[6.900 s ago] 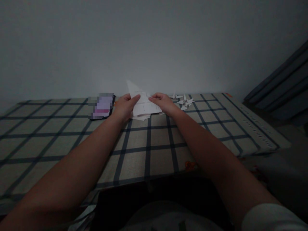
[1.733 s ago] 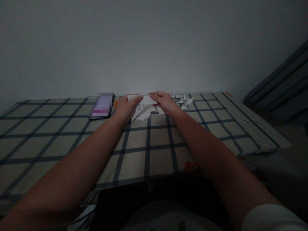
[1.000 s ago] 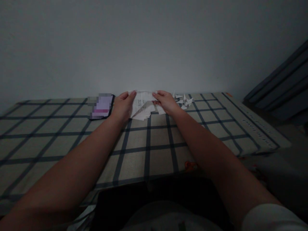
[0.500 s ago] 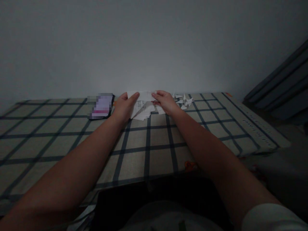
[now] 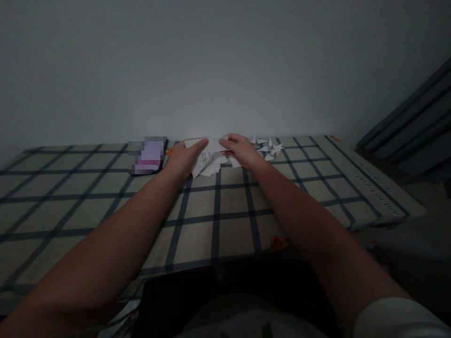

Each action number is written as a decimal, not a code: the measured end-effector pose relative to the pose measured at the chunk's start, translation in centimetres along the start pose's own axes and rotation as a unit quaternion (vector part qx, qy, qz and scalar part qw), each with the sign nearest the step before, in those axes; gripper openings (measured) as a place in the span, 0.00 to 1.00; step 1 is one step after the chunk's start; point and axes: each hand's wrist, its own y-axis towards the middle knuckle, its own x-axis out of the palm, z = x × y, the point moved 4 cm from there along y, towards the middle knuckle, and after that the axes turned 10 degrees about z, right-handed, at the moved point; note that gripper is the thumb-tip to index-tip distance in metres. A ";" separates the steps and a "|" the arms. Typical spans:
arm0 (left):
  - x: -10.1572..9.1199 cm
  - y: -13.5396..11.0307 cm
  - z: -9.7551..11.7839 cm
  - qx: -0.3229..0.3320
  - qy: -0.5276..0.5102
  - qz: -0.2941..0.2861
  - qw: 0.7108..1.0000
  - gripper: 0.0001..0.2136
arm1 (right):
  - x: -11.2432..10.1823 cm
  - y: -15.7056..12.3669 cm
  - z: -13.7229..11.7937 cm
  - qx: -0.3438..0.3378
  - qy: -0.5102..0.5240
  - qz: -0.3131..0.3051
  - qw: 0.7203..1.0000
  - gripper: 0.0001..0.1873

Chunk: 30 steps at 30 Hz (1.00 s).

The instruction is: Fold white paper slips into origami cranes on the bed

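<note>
Both hands grip one sheet of paper (image 5: 214, 144), white with faint print, held up near the far edge of the table. My left hand (image 5: 183, 158) pinches its left side, thumb on top. On the opposite side, my right hand (image 5: 240, 149) pinches it between thumb and fingers. Below the sheet lie several loose white papers (image 5: 212, 170), partly covered by it. Just right of my right hand sit several folded paper shapes with pointed tips (image 5: 273, 148), looking like origami cranes.
A phone (image 5: 150, 157) with a lit, blurred screen lies left of my left hand. Checked cloth (image 5: 232, 202) covers the table, which meets a plain wall (image 5: 218, 70). Something orange (image 5: 279, 242) is at the near edge. Dark folded fabric (image 5: 416, 122) hangs at the right.
The sheet has tilted and dropped slightly between my hands, and more of its printed face shows at the left. My left thumb has slid a little to the right.
</note>
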 end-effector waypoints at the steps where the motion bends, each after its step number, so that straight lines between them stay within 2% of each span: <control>1: 0.0 -0.1 0.1 0.001 0.003 -0.004 1.000 0.23 | 0.0 -0.1 0.0 0.003 0.002 -0.004 1.000 0.11; 6: 0.0 -0.6 0.4 0.003 0.033 -0.014 0.999 0.23 | 0.4 -0.2 0.2 0.031 -0.012 -0.017 0.999 0.13; 13: 0.2 -1.1 0.7 0.008 0.047 -0.023 0.999 0.19 | 0.2 0.1 0.1 -0.029 -0.087 -0.006 0.996 0.11; 17: 0.1 -1.0 0.7 0.006 0.044 -0.010 0.999 0.21 | 0.3 0.0 -0.3 -0.042 -0.088 -0.006 0.995 0.10; 24: 0.0 -0.6 0.3 0.011 0.020 -0.033 0.999 0.21 | 0.6 -0.2 -0.6 -0.043 -0.099 -0.001 0.994 0.10; 27: -0.2 -0.6 0.5 0.029 0.047 -0.022 0.998 0.20 | 0.6 -0.3 -1.0 -0.071 -0.128 0.003 0.989 0.09; 30: -0.2 -0.8 0.8 0.044 0.079 -0.035 0.995 0.18 | 0.8 -0.7 -1.5 -0.095 -0.160 0.003 0.983 0.09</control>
